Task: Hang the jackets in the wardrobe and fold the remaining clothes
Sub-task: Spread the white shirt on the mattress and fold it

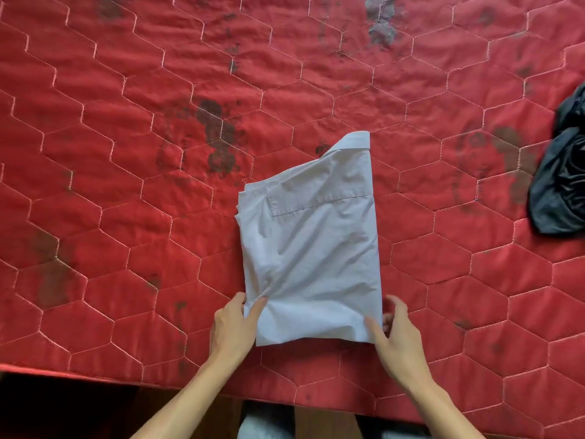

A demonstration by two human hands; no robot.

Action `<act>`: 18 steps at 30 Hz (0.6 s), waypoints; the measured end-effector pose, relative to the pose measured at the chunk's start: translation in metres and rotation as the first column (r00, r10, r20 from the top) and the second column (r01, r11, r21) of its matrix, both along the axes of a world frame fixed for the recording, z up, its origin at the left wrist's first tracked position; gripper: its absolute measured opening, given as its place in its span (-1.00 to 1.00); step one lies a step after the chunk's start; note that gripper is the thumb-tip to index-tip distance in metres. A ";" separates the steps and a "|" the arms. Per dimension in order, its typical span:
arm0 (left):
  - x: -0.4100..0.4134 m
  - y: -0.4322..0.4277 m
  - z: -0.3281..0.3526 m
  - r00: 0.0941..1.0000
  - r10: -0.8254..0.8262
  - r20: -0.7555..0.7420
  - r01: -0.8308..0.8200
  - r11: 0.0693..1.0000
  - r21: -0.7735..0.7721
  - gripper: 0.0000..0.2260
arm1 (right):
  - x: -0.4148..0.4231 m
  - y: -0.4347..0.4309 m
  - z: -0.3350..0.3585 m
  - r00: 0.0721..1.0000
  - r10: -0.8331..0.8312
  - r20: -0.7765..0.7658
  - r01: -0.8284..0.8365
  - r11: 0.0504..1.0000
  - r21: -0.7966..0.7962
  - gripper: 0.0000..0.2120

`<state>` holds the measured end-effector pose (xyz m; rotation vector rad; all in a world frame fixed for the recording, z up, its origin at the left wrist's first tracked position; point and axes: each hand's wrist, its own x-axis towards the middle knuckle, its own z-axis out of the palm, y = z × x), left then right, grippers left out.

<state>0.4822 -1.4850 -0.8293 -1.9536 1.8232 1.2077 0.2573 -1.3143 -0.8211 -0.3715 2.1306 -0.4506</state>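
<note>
Head view: left grip (234, 324) and right grip (399, 340) pinch near corners of pale-grey folded cotton shirt (313, 248); folding step. Next, probably: lift, fold away from grips, halving it.

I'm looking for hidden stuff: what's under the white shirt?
The white shirt lies on the red quilt. Anything else beneath is covered by its cloth.

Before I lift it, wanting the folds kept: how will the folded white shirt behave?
Likely floppy: the folded white fabric shirt puckers where the left hand pinches its edge. Probably light, since the cloth lies thin and flat. Unsupported, its layers may sag open.
</note>
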 end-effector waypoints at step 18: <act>-0.020 -0.048 0.078 0.787 0.407 -0.465 -0.176 0.869 0.463 -0.51 | -0.068 -0.043 0.065 0.910 -0.022 0.414 0.176 0.925 -0.338 -0.42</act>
